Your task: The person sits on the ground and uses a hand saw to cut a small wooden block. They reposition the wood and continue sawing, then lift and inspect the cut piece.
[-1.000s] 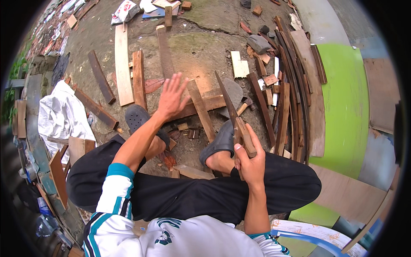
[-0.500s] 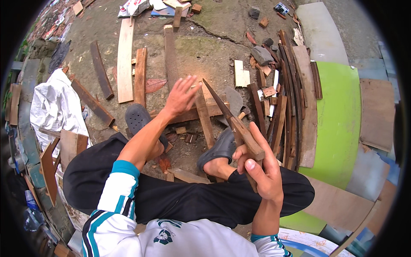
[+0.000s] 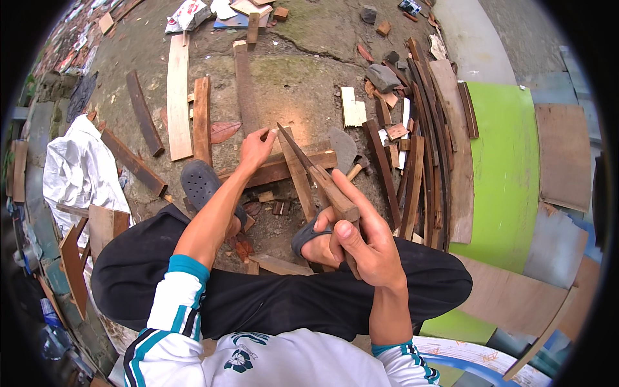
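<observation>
My right hand [image 3: 369, 248] grips the wooden handle of what looks like a handsaw [image 3: 298, 147], seen nearly edge-on. Its dark, narrow blade points away and to the left, over a wooden strip [image 3: 298, 177]. That strip lies across a thicker brown wooden block [image 3: 269, 173] on the ground between my feet. Close to the blade's tip and the strip's far end is my left hand [image 3: 255, 151], its fingers curled and thumb against them. Whatever it may pinch is too small to make out.
A hammer [image 3: 356, 169] lies beside a flat grey piece [image 3: 342, 148] past my right foot. Stacked dark wood strips [image 3: 425, 129] and a green board [image 3: 506, 174] stretch along the right. Loose planks [image 3: 179, 97] and a white sack [image 3: 80, 168] are at left.
My left hand has gone from spread fingers to a curled, closed shape. My right hand has moved left and slightly down with the handsaw. The view has shifted slightly.
</observation>
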The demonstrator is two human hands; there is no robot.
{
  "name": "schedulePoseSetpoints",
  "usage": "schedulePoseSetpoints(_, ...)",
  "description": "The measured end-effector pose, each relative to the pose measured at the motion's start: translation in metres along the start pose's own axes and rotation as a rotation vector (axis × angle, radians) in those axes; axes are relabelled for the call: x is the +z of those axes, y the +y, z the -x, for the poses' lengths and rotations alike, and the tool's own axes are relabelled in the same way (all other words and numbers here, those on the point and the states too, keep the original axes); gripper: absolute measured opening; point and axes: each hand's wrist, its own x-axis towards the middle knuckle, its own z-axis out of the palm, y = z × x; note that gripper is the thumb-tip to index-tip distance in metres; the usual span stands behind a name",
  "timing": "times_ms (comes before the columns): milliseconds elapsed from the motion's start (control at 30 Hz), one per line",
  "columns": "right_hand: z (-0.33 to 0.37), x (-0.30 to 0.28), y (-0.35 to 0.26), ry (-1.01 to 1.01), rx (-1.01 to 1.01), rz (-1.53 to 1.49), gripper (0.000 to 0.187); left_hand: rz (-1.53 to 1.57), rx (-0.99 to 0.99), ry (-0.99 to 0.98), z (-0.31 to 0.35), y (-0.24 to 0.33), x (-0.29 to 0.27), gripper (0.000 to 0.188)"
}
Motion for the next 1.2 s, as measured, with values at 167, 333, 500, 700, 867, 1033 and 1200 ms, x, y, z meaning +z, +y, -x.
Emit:
schedulePoseSetpoints(167,0.004,0.001,-0.006,0.008,0.014,0.045,0.074,0.084,-0.058,-0.077,-0.004,-0.002,0.011,0.054)
schedulePoseSetpoints(333,0.013,0.005,-0.003,0.039,0.001,0.061,0.079,0.156,-0.135,-0.097,-0.004,-0.016,0.019,0.049)
schedulePoseSetpoints(500,0.02,0.001,-0.008,0.032,0.03,0.095,0.074,0.149,-0.153,-0.114,-0.006,-0.015,0.022,0.045)
schedulePoseSetpoints(700,0.026,0.003,-0.001,0.092,-0.027,0.078,0.083,0.225,-0.149,-0.149,-0.009,-0.016,0.026,0.043)
schedulePoseSetpoints(867,0.034,-0.003,-0.001,0.029,0.004,0.064,0.075,0.313,-0.16,-0.089,-0.006,-0.017,0.032,0.04)
schedulePoseSetpoints(1033,0.021,0.006,-0.003,0.049,0.004,0.1,0.074,0.392,-0.171,-0.106,-0.008,-0.022,0.032,0.037)
schedulePoseSetpoints(1200,-0.066,0.008,-0.031,0.025,0.199,0.212,0.065,0.392,-0.201,-0.08,0.002,-0.002,0.02,0.037)
